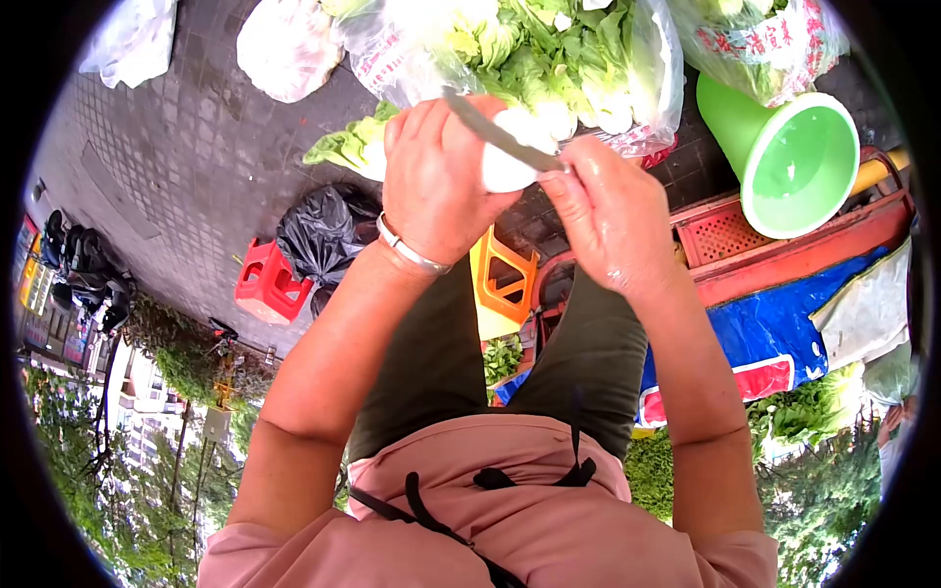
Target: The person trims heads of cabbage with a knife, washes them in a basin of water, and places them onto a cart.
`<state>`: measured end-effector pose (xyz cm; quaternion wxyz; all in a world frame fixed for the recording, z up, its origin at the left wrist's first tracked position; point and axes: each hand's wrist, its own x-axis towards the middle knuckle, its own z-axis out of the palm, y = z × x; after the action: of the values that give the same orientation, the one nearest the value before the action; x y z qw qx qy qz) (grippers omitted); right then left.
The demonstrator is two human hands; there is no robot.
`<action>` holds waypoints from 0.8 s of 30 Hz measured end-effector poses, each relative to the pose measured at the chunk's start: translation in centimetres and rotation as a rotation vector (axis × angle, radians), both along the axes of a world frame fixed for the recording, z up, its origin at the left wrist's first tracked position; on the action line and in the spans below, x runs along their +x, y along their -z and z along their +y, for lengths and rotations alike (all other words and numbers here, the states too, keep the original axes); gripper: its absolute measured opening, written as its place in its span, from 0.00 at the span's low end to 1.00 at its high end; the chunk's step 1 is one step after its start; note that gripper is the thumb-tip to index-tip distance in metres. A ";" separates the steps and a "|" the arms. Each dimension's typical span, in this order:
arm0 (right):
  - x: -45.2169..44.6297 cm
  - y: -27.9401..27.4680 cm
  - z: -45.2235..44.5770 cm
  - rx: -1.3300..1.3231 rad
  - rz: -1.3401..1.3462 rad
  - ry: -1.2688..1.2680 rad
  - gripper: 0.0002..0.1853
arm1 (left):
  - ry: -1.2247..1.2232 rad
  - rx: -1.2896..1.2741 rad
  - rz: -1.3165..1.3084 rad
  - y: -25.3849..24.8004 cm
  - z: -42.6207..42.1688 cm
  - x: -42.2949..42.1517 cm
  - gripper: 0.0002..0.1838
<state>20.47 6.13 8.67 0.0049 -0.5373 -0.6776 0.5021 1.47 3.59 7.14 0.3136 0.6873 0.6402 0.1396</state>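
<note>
My left hand [431,181], with a silver bangle at the wrist, is closed around a leafy green vegetable. The vegetable's pale, glaring stem end [505,171] points to the right, and green leaves [343,145] stick out on the left, apparently from the same head. A knife [498,135] is gripped in my right hand [613,211]. Its blade slants up and left across the pale stem, close to my left fingers. The handle is hidden inside my right fist, which looks wet. Just beyond both hands sits an opened plastic bag [667,78] full of leafy greens [559,59].
Bagged vegetables [765,44] lie beside a green bucket [799,167] at the right. A red stool [272,284] and a black plastic bag [328,230] stand left on the paving [186,186]. A yellow-orange stool [502,284] is between my legs. A blue tarp [725,328] lies right.
</note>
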 end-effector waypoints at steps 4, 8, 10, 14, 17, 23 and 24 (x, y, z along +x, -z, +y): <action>7.4 7.0 0.2 -0.078 -0.258 0.122 0.21 | -0.035 -0.034 -0.014 -1.2 0.5 0.2 0.30; 9.1 10.7 3.0 0.017 -0.306 0.111 0.24 | -0.087 -0.098 -0.115 -1.0 1.2 1.4 0.28; 8.6 11.6 4.4 0.476 -0.303 0.032 0.31 | -0.217 -0.251 -0.262 -0.6 1.8 2.4 0.27; 6.4 5.7 3.4 -0.486 0.486 0.526 0.33 | -0.538 -0.727 -0.877 0.7 4.0 4.7 0.25; 6.6 3.9 -0.1 -0.574 0.576 0.601 0.38 | -0.597 -0.986 -1.239 0.2 6.4 8.5 0.25; 18.9 3.2 -0.9 -0.658 0.757 1.314 0.30 | -0.407 -0.945 -0.915 0.1 7.5 21.3 0.43; 22.6 3.8 -0.8 -0.605 0.821 1.361 0.26 | -0.462 -1.033 -0.883 -1.6 8.4 22.8 0.41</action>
<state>43.02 5.34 4.83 0.4073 -0.5811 0.0122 0.7044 24.25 12.00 8.75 0.7909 0.1774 0.5671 0.1466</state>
